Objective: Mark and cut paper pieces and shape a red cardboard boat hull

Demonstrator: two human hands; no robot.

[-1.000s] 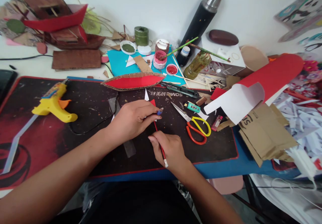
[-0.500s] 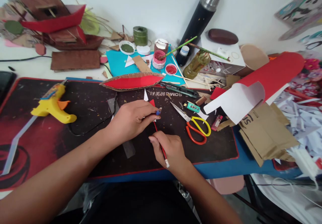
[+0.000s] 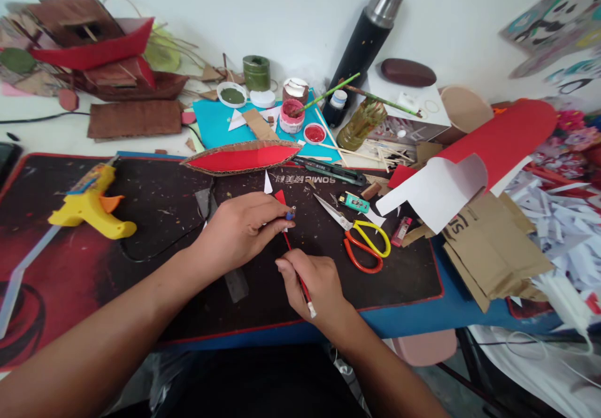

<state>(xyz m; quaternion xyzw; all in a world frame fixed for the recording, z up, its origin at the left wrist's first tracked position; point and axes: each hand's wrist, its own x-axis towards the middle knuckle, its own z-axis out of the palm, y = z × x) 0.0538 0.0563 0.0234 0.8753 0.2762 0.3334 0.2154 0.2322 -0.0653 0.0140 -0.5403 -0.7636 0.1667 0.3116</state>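
Observation:
My left hand (image 3: pixel 239 227) is closed, pinching a small blue thing with a metal end (image 3: pixel 290 215) between thumb and fingers; most of it is hidden. Below and to its right, my right hand (image 3: pixel 312 280) grips a slim red pencil (image 3: pixel 305 291) with a whitish end toward me. The pencil's far end runs up to just under my left fingertips. Red paper (image 3: pixel 280 198) and a white paper scrap (image 3: pixel 268 183) lie just beyond my left hand. Scissors (image 3: pixel 357 233) with red and yellow handles lie to the right, blades partly apart.
A red-lined cardboard boat hull (image 3: pixel 244 157) and a utility knife (image 3: pixel 328 171) lie ahead. At left rests a yellow glue gun (image 3: pixel 91 208). Open paint pots (image 3: pixel 292 116), a black flask (image 3: pixel 361 49) and a brown model boat (image 3: pixel 89 30) stand behind. A red paper roll (image 3: pixel 511 136) leans at right.
The whole view has shifted slightly, so things sit a little lower and further left. Both hands keep nearly the same pose and the same holds.

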